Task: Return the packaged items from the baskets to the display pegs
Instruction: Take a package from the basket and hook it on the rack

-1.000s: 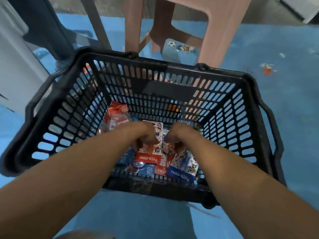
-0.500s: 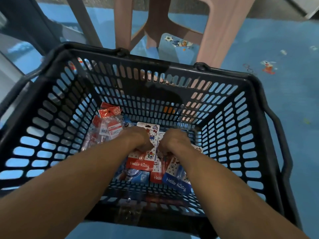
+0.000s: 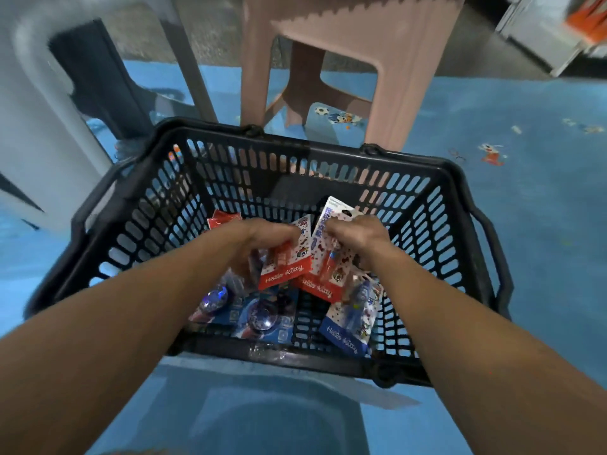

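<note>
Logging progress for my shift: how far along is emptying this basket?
Done: nothing shown; no pegs in view. In hand: left hand grips one red-banner pack, right hand a second red-banner pack, in the black basket. Left: blue-banner pack, two round-toy packs, red pack at the back.

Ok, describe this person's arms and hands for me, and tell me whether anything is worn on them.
Two bare arms reach in from the bottom of the head view. The left forearm and right forearm show no sleeves. The left hand and right hand wear no gloves, and no watch or bracelet shows at either wrist. The fingers are too blurred to check for rings.
</note>
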